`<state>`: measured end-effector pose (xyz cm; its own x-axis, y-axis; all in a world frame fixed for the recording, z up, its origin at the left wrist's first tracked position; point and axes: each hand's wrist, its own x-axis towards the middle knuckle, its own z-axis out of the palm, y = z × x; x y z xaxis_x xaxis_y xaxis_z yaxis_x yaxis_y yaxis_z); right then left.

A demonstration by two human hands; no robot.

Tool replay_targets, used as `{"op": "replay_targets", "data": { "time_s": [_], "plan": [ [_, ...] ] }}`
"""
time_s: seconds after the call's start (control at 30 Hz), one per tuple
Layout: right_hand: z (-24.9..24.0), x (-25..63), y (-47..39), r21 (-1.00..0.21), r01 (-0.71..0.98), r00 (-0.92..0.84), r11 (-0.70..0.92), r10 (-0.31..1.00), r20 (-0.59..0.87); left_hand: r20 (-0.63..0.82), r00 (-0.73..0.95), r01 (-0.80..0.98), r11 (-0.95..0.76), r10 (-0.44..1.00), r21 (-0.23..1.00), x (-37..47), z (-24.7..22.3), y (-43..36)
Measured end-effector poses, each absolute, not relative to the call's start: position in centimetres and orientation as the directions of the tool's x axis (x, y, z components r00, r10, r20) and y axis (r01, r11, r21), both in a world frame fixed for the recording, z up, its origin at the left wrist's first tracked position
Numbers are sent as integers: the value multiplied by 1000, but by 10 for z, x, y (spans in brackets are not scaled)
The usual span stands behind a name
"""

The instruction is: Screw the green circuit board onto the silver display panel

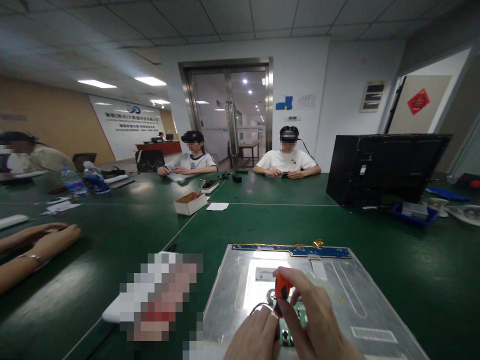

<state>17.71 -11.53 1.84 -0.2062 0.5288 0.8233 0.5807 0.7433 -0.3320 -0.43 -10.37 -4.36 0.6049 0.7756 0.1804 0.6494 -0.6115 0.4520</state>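
Observation:
My right hand pinches an orange and black screwdriver upright between thumb and fingers. Its lower end points down at a small green circuit board; the tip is hidden. Beside the board's left edge, my left hand is closed with its fingers curled together, and its fingertips are out of sight. Both hands are over a silver metal display panel lying flat. A blue circuit strip runs along the panel's far edge. A dark cable loops near my left fingers.
A white item, partly blurred, lies left of the panel. Farther back are a small open box and paper. A black monitor and blue tray stand right. Another person's hands rest at left; other people sit around the table.

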Motion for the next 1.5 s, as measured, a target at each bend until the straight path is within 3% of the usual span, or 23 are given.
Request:
{"op": "replay_targets", "data": {
  "time_s": [0.23,0.5,0.97,1.5],
  "plan": [
    [3,176,-112,-314,656,-141,686,521,842,188,657,621,-665,730,414,-5,-62,-96],
    [20,171,-113,-301,590,-174,749,482,859,203,641,624,-657,740,424,-2,-57,-98],
    [20,173,-114,-331,590,-181,736,520,834,-141,574,771,-475,807,424,10,-16,-105],
    [24,174,-114,-316,562,-208,764,500,841,-97,591,742,-493,801,454,9,-15,-106]
  ]
}}
